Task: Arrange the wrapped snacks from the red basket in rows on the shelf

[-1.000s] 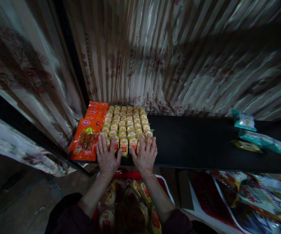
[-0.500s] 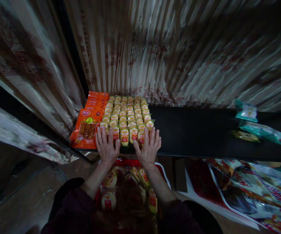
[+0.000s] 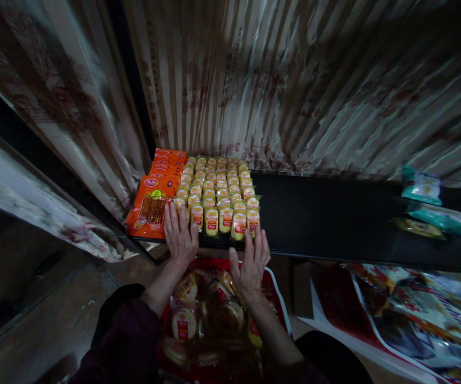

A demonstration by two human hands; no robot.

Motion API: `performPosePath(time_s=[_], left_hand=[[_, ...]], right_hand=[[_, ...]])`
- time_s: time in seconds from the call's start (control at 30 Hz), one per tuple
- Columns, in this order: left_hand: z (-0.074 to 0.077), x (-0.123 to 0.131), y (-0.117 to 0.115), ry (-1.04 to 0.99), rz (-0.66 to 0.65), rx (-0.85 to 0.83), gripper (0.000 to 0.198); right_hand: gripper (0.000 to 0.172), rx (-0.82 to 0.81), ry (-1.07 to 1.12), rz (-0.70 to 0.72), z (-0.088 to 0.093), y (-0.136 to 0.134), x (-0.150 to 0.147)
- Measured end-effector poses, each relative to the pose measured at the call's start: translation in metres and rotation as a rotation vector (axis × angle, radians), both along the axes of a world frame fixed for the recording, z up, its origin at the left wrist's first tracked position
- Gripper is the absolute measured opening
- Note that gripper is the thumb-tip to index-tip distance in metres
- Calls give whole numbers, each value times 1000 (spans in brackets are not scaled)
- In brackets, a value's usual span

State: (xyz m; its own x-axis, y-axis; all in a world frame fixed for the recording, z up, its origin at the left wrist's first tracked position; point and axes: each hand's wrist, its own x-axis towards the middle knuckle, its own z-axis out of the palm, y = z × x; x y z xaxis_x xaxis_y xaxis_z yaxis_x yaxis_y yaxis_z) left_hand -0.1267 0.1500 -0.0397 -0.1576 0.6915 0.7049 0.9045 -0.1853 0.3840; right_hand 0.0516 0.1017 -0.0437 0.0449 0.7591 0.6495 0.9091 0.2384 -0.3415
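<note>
Rows of small yellow wrapped snack cakes (image 3: 211,221) stand close together on a black shelf (image 3: 314,213). My left hand (image 3: 179,237) lies against the front left corner of the rows with its fingers stretched out, beside the orange snack packets (image 3: 150,205). At the front right corner, my right hand (image 3: 251,264) has its fingers spread, the tips at the lower edge of the last front cake. Neither hand grips anything. Below my forearms is a red basket (image 3: 268,274) with a white rim, holding more wrapped round cakes (image 3: 183,324).
Teal packets (image 3: 421,185) and a small yellowish packet (image 3: 419,228) lie on the right part of the shelf. A second container (image 3: 330,298) at lower right holds several larger bags (image 3: 426,314). Striped, printed sheeting (image 3: 278,80) hangs behind, and a dark post (image 3: 132,74) rises at the left.
My right hand has drawn back toward me from the front row, uncovering the right-hand cakes. My left hand stays at the left corner. The whole view has shifted slightly.
</note>
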Motion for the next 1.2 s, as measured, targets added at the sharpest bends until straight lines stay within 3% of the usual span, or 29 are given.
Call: performPosePath(time_s=[0.37,0.73,1.2], left_hand=[[-3,-4,15,-60,-62,45,50],[8,-4,15,77,-4,-142,56],[5,-4,10,-22,14,-26,56]], right_hand=[[54,-17,37,42,-11,-8,-6],[48,-24,55,98,-20,-22,-17],[50,-79,31,116,-34,-40,-13]])
